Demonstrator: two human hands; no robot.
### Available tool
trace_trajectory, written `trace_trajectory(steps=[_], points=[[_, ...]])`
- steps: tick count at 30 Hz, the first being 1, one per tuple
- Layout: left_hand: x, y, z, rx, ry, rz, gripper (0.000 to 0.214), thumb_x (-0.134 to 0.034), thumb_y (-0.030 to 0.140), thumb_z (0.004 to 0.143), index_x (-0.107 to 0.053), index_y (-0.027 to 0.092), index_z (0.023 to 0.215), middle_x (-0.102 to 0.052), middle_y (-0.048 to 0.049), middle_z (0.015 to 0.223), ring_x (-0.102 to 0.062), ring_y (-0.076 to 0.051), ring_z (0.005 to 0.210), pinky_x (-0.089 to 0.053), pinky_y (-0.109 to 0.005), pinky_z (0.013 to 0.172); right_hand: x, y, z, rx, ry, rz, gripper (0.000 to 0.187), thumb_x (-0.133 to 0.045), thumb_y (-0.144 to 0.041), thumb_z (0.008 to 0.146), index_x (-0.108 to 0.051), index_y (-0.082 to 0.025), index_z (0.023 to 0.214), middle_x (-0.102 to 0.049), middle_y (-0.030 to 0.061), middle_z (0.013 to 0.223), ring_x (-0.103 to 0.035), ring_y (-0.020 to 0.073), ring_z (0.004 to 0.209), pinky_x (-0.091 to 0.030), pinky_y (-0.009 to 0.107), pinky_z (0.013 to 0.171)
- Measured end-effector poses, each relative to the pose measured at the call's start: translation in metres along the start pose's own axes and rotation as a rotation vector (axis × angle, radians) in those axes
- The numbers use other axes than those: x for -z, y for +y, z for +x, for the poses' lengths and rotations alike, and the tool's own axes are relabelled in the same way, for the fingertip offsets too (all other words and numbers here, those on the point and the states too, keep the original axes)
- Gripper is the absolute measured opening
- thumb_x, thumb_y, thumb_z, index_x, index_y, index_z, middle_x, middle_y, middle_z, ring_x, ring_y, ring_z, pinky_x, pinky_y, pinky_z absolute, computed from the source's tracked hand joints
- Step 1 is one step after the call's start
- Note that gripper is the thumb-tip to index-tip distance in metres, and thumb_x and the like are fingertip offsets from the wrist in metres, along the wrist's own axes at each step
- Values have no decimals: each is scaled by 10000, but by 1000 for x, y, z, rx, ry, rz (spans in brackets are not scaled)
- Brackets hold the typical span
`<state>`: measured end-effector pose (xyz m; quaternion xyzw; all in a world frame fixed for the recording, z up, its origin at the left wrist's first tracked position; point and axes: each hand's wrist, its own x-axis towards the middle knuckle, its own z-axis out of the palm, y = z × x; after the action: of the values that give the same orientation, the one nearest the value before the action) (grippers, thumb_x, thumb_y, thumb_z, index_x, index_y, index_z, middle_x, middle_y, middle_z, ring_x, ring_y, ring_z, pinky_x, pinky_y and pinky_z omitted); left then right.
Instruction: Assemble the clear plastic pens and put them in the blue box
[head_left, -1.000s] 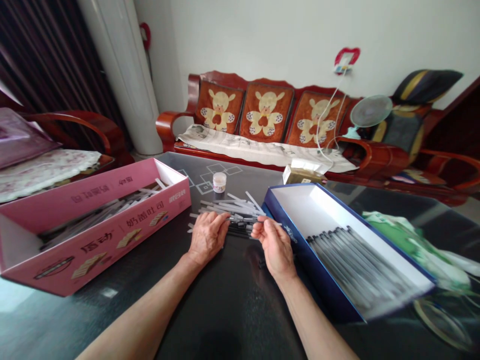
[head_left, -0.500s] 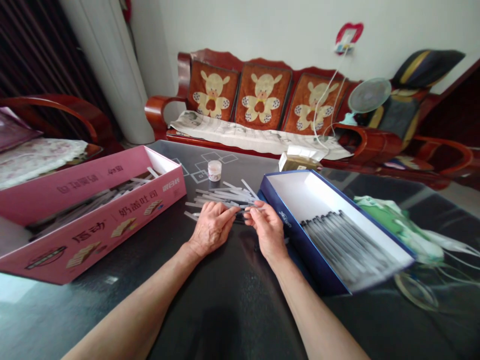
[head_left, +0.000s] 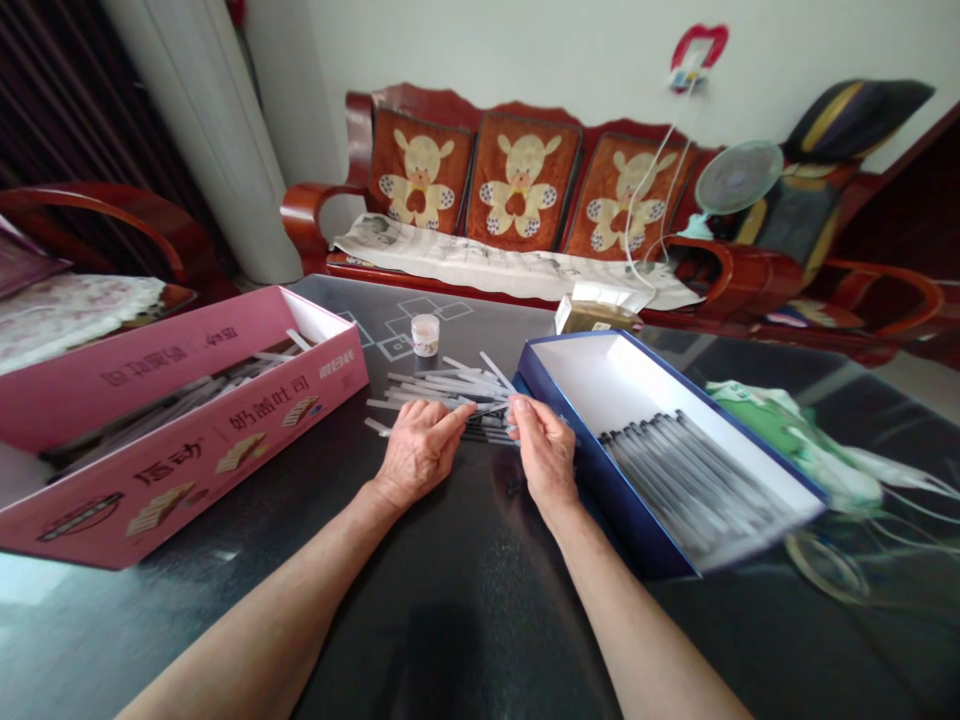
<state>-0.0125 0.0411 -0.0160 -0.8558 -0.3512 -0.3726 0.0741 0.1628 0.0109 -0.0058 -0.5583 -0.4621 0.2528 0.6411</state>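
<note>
Well, we had both bare hands down on a dark, shiny table, just in front of a loose heap of pale sticks. Our left hand lay flat and released, palm down, with its fingers stretched over the near edge of the heap and touching the sticks. Our right hand stood more upright at the heap's right end, its thumb and fingers drawn together at a thin stick. We could not tell whether they were clenched on it or only touching it. Between our hands, under the heap, lay some dark pieces, too small to make out.

Just beside our right hand stood an open blue box, with rows of dark-tipped tubes lying side by side inside, somewhat blurred. Left of the heap, an open pink box, printed with wafers and Chinese lettering, held more sticks in a jumble. Beyond the heap stood a small jar and a tissue box. A green-and-white bag lay to the right of the blue box. Behind the table stretched a red wooden sofa with animal cushions, a newspaper and a small fan.
</note>
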Motion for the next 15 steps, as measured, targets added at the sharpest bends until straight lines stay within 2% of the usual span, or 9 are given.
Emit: trace_trajectory(steps=[5,9,10,12,15], points=[[0,1,0,-21,-19,-22,324,-418,227,945,-566,196,1231,-580,-36,749,-478,-176,738,-369,-310,716,-5,-6,-7,283,-148,-249,215,-553,-330,863,-724,-199,859,-681,65,860,-641,182,824,-513,295,736],[1,-2,-1,-7,12,2,326,-420,218,944,-558,192,1237,-595,-33,750,-487,-177,740,-370,-307,720,-4,-9,-8,367,-310,-339,238,-488,-267,891,-712,-213,951,-686,65,929,-642,183,893,-500,304,823],[1,-3,-1,17,43,29,321,-419,217,943,-564,191,1228,-592,-32,738,-483,-178,730,-368,-309,719,-2,-8,-6,362,-296,-346,250,-473,-257,893,-704,-214,976,-688,66,955,-640,184,922,-493,306,843],[1,-6,-1,76,108,91,311,-416,218,942,-581,182,1203,-587,-34,721,-478,-180,713,-363,-317,718,4,-4,-1,322,-182,-369,254,-469,-248,881,-695,-204,988,-693,68,969,-640,189,924,-488,311,849],[0,-10,-1,126,142,151,294,-417,223,938,-601,177,1162,-596,-40,731,-492,-184,717,-358,-323,724,13,0,8,236,-47,-396,249,-492,-254,848,-690,-183,980,-700,70,937,-642,184,819,-497,307,779]])
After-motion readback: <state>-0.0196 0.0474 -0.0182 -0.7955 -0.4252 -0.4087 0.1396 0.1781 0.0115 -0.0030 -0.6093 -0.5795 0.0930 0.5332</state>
